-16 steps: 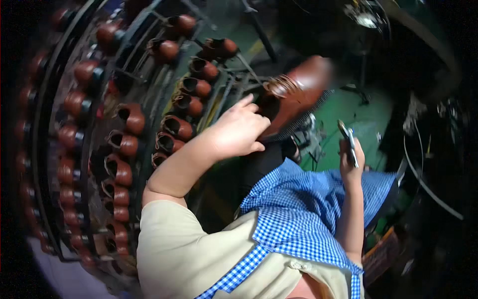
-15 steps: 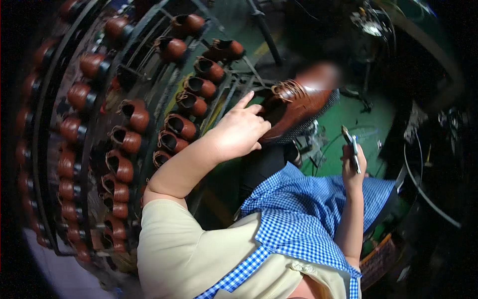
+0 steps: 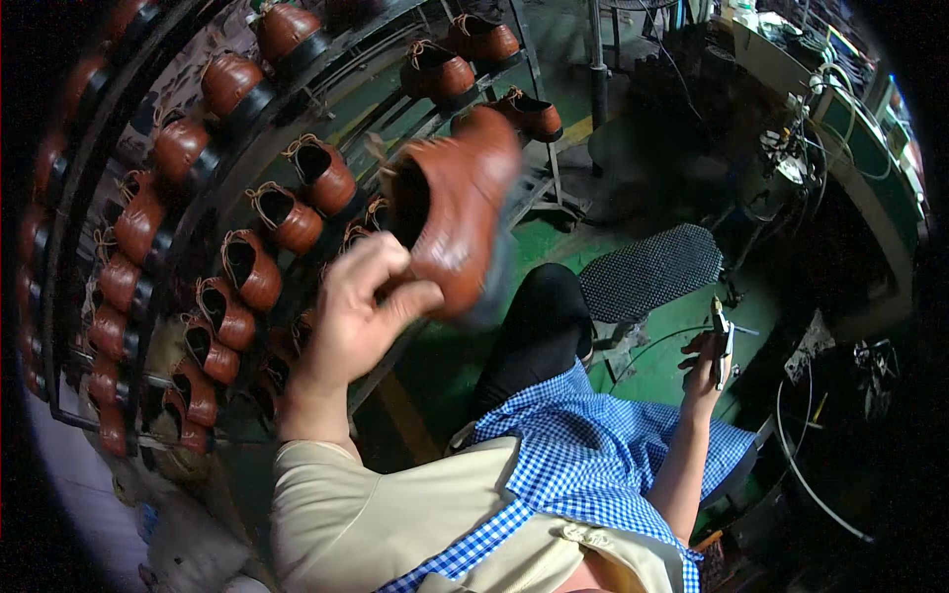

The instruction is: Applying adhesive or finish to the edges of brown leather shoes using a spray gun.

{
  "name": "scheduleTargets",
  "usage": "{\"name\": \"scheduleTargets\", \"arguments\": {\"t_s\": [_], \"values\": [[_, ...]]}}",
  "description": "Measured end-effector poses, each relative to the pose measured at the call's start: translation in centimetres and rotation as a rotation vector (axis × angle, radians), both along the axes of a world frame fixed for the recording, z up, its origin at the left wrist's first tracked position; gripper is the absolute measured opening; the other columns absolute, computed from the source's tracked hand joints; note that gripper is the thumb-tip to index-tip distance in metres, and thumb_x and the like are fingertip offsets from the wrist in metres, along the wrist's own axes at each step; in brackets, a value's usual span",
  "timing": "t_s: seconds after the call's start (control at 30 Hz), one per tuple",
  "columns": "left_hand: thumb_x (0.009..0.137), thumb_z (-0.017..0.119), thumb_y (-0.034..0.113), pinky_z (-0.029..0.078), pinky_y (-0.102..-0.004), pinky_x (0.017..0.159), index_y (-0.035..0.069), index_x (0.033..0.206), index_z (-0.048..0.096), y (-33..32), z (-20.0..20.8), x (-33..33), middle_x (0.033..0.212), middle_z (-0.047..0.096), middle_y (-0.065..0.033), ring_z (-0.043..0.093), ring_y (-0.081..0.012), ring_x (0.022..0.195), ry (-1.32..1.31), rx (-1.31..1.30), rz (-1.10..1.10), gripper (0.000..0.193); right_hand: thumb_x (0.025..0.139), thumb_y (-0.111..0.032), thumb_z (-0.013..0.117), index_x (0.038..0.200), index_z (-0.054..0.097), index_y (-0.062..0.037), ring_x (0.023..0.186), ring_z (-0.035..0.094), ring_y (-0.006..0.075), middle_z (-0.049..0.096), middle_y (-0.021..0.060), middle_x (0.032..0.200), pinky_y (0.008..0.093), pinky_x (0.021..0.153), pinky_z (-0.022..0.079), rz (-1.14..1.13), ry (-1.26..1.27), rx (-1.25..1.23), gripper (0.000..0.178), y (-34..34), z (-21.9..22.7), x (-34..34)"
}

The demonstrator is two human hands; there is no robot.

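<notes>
shiny brown shoe (image 3: 460, 212), kinda blurry | left hand (image 3: 358, 311) gripping it | right hand (image 3: 704, 368) clutching metal tool (image 3: 725, 344) | rack (image 3: 381, 31) partly blocked

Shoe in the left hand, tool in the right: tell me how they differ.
The shoe is brown, the tool silvery. The shoe looks broad, the tool slim. The shoe is blurred, the tool sharper. Both are held, one in the left hand, one in the right hand.

Green floor (image 3: 554, 247) under dim light, studded black stand (image 3: 650, 272) on it, metal rack (image 3: 371, 32) left of the stand, yellow floor line (image 3: 577, 130) beyond the stand, dark upright post (image 3: 597, 84) beyond it too, cluttered pale workbench (image 3: 776, 61) beyond and right of it.
</notes>
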State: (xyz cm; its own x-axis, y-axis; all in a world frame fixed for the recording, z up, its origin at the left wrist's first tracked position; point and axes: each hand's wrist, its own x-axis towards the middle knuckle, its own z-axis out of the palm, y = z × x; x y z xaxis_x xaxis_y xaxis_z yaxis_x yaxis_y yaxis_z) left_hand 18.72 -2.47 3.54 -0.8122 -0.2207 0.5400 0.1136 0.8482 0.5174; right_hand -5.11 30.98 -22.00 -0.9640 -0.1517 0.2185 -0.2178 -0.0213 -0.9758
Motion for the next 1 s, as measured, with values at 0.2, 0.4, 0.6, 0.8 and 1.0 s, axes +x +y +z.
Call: {"name": "scheduleTargets", "arguments": {"t_s": [0.2, 0.4, 0.6, 0.8, 1.0], "values": [[0.091, 0.068, 0.024, 0.051, -0.0434, 0.087, -0.002, 0.099, 0.066, -12.8, -0.8, -9.2, 0.102, 0.067, -0.0201, 0.065, -0.0381, 0.097, 0.031, -0.291, 0.343, 0.028, 0.104, -0.026, 0.056, 0.118, 0.057, -0.0004, 0.068, 0.062, 0.0123, 0.061, 0.0043, 0.084, 0.0241, 0.054, 0.048, -0.045, 0.071, -0.035, 0.029, -0.4, 0.8, 0.2], [0.092, 0.068, 0.038, 0.051, -0.0446, 0.093, 0.004, 0.115, 0.068, -23.5, -0.8, -15.1, 0.115, 0.068, -0.0219, 0.065, -0.0392, 0.109, -0.369, -0.215, 0.553, 0.041, 0.101, -0.026, 0.061, 0.122, 0.056, -0.0001, 0.069, 0.062, 0.0122, 0.06, 0.0043, 0.083, 0.0238, 0.054, 0.048, -0.026, -0.031, -0.044, 0.034, 0.3, 0.3, -0.1], [0.092, 0.063, 0.053, 0.045, -0.0473, 0.103, 0.005, 0.12, 0.063, -19.4, 0.1, -6.5, 0.119, 0.068, -0.0167, 0.061, -0.0368, 0.116, -0.223, -0.646, 0.899, 0.056, 0.1, -0.027, 0.061, 0.124, 0.057, -0.0003, 0.07, 0.063, 0.0125, 0.06, 0.0047, 0.082, 0.0246, 0.053, 0.048, -0.063, -0.105, -0.02, 0.035, 0.7, 1.0, 0.6], [0.087, 0.071, 0.042, 0.045, -0.0515, 0.099, 0.002, 0.105, 0.062, -17.3, -1.5, -1.3, 0.097, 0.069, -0.024, 0.063, -0.0433, 0.098, -0.335, -0.693, 0.793, 0.045, 0.1, -0.029, 0.062, 0.126, 0.059, -0.0017, 0.073, 0.06, 0.0105, 0.06, 0.0023, 0.085, 0.0244, 0.057, 0.047, -0.036, -0.216, -0.072, 0.038, -2.2, 2.4, 0.5], [0.087, 0.076, 0.021, 0.05, -0.0448, 0.07, 0.002, 0.099, 0.06, -1.5, -0.3, -1.2, 0.09, 0.066, -0.0199, 0.065, -0.0391, 0.083, -0.036, -0.25, 0.397, 0.028, 0.093, -0.027, 0.073, 0.119, 0.059, -0.0027, 0.078, 0.061, 0.0114, 0.062, 0.0025, 0.092, 0.0237, 0.06, 0.049, -0.071, -0.288, -0.01, 0.038, -4.5, 2.7, 0.1]]}}
